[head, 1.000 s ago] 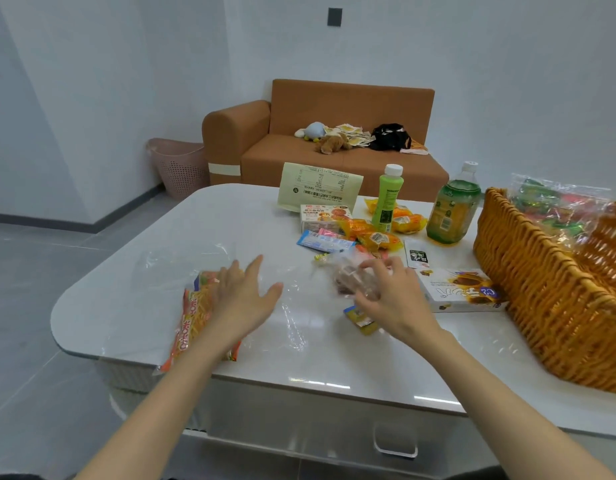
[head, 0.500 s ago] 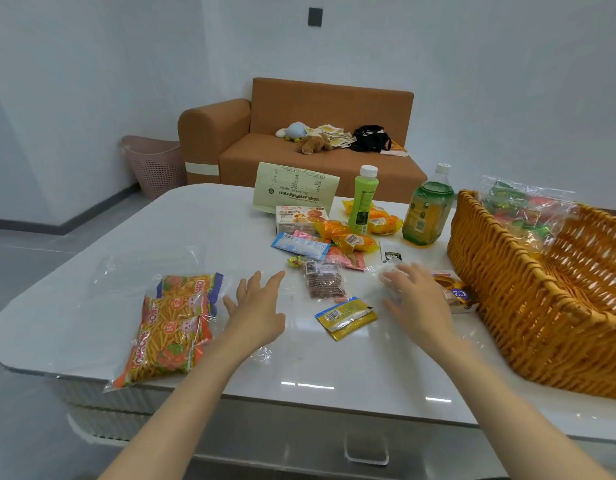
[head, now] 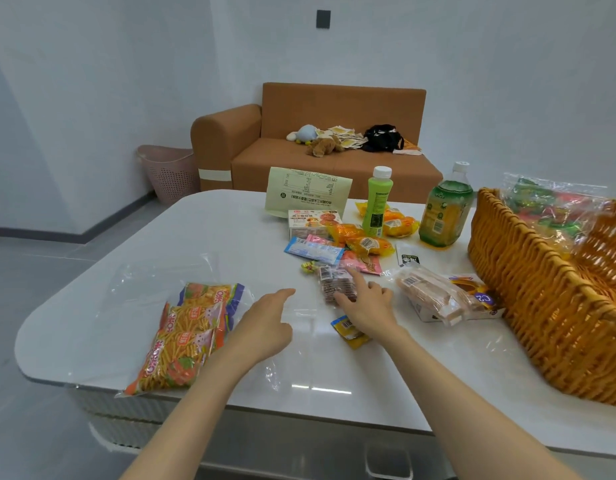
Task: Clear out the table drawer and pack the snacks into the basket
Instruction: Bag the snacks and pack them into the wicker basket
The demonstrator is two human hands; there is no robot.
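Head view: you are resting your right hand (head: pixel 367 308), fingers spread, on the brown snack packet (head: pixel 329 285) mid-table, probably gathering it for the basket (head: pixel 528 306); your left hand (head: pixel 265 327) is hovering slack, holding nothing.

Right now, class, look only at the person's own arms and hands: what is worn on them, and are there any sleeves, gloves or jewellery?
Nothing is worn that shows. The left hand and right hand are bare, with no gloves or rings. The left forearm and right forearm are bare too: no sleeves, watch or bracelet down to the picture's lower edge.
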